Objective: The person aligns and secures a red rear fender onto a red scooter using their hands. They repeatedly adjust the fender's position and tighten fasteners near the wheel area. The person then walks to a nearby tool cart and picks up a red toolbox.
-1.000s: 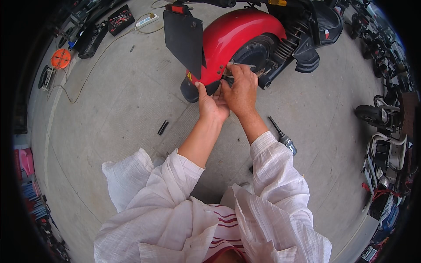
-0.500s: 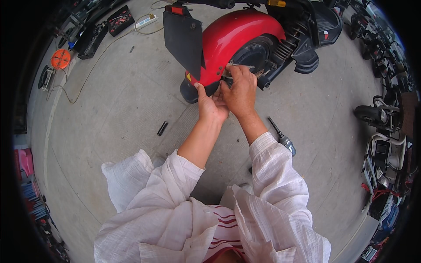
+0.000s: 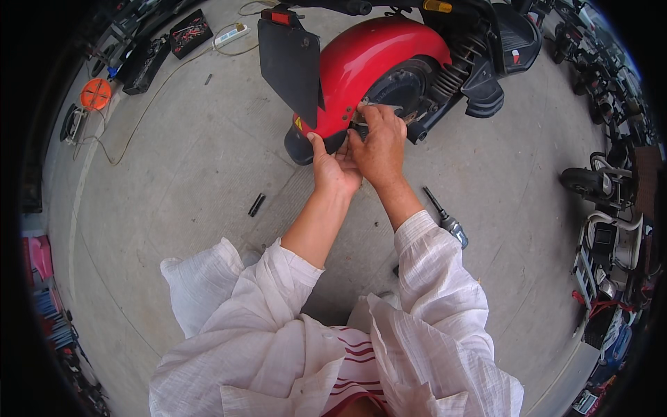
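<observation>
Rear mudguard [image 3: 375, 45], red, glossy, on a scooter at the upper centre of the view; fitted at its rear with a black flap [image 3: 288, 62] bearing a red reflector [image 3: 281, 17], and near its lower end with a yellow warning sticker [image 3: 299, 122].

Left hand [image 3: 335, 170]: at the mudguard's lower end, palm turned up, thumb against the red edge, fingers bent beneath and partly hidden; whether they grip anything cannot be told.

Right hand [image 3: 381, 142]: just beside the left, back uppermost, fingers bent and drawn close at the mudguard's inner edge by the wheel [image 3: 399, 87]; fingertips partly hidden, contents cannot be told.

Compared with the earlier frames: both hands keep the same pose and place on the scooter; the whole scene sits only slightly shifted in view.

Forward of the wheel: coil-spring shock absorber [image 3: 458, 69].

Floor, concrete: cordless driver [image 3: 453, 228] with long shank, lying near the right sleeve [image 3: 424, 240]; short black rod-shaped item [image 3: 257, 204], left of the left forearm.

Upper left: open black toolbox [image 3: 191, 33], white power strip [image 3: 231, 35], orange disc-shaped item [image 3: 96, 93].

Right edge: parked two-wheelers [image 3: 587, 179].
</observation>
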The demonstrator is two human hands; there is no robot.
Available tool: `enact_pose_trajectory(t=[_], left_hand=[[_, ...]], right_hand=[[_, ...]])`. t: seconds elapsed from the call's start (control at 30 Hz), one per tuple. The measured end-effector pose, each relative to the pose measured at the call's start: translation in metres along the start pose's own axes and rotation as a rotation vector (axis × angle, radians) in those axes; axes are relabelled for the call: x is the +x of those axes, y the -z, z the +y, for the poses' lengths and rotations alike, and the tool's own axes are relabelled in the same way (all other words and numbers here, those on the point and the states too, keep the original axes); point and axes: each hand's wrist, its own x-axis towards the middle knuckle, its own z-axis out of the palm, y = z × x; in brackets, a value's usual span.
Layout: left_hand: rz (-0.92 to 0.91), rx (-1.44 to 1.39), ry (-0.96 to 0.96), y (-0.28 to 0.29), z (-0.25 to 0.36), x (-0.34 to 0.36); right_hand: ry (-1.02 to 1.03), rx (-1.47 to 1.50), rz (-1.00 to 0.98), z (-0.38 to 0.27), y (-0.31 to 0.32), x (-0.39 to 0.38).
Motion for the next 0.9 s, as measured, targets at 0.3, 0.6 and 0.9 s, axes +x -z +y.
enact_pose_trajectory(t=[0.3,0.6,0.9], left_hand=[[-0.012,-0.004,0.013,-0.0024,-0.0001,-0.0036],[0.045,-0.002,0.017,-0.0078,0.0004,-0.0077],[0.034,-0.009,0.017,-0.0081,0.0002,-0.0081]], right_hand=[[-0.007,0.002,-0.005,-0.0009,0.0008,0.0004],[-0.007,-0.001,-0.005,-0.0014,0.0008,0.0004],[-0.014,-0.007,-0.01,-0.0012,0.0008,0.0003]])
